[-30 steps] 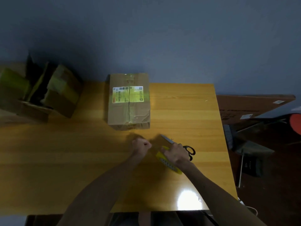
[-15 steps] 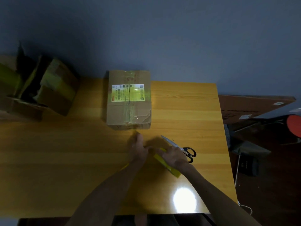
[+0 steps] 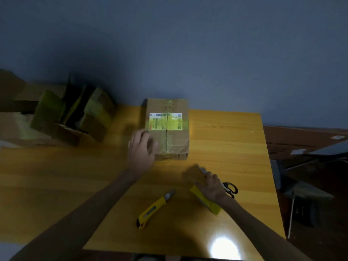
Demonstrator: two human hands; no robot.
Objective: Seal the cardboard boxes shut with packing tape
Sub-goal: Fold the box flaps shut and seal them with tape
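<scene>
cardboard box (image 3: 177, 140), rectangular, creased, tape-glossed; left hand (image 3: 141, 149) on its near corner.

My left hand (image 3: 141, 147) touches the near left corner of the taped cardboard box (image 3: 175, 129) at the tabletop (image 3: 226, 132) far edge; my right hand (image 3: 212, 185) rests on a yellow pack (image 3: 211, 206) beside scissors (image 3: 230, 189), near the right edge.

The box (image 3: 177, 142) has a white and yellow sticker (image 3: 165, 121) on its top. The sticker has a row of black bars (image 3: 161, 114) along its top edge and a small square code (image 3: 179, 115) in its right corner. The tiny print on it is too blurry to read. Two small white stickers (image 3: 338, 137) lie on the brown board (image 3: 293, 140) at the right. They are too small to read.
</scene>
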